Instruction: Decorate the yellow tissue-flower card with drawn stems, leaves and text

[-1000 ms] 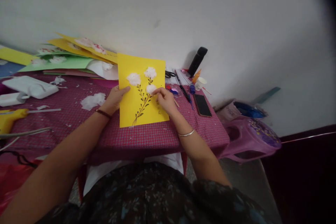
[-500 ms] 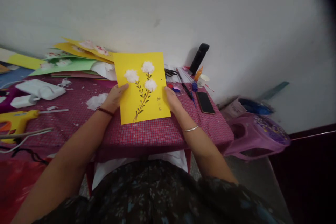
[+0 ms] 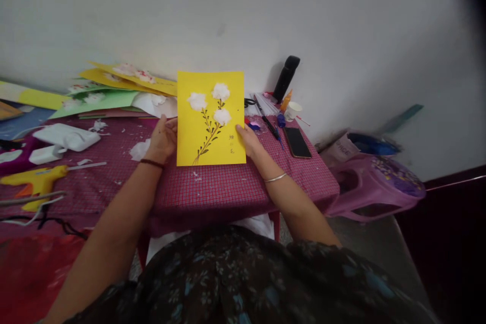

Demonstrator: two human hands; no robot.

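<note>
My right hand grips the lower right edge of a yellow card, thumb on the front and fingers hidden behind. The card is held up facing me above the table. On it are three fluffy white flowers, brown stems with small dark leaves, and a few handwritten characters at lower right. My left hand is at the card's left edge, open, thumb raised off the paper. Its fingertips reach that edge; whether they touch the back I cannot tell.
Yellow and green flower cards are stacked at the back left. A yellow glue gun, white power strip and crumpled white tissue lie left. Right are a phone, a pen, a paper cup and a black cylinder.
The card has shifted slightly right in view and stands straighter. My left thumb has come off its front, and the left hand is now beside the edge. My right hand keeps its grip.
</note>
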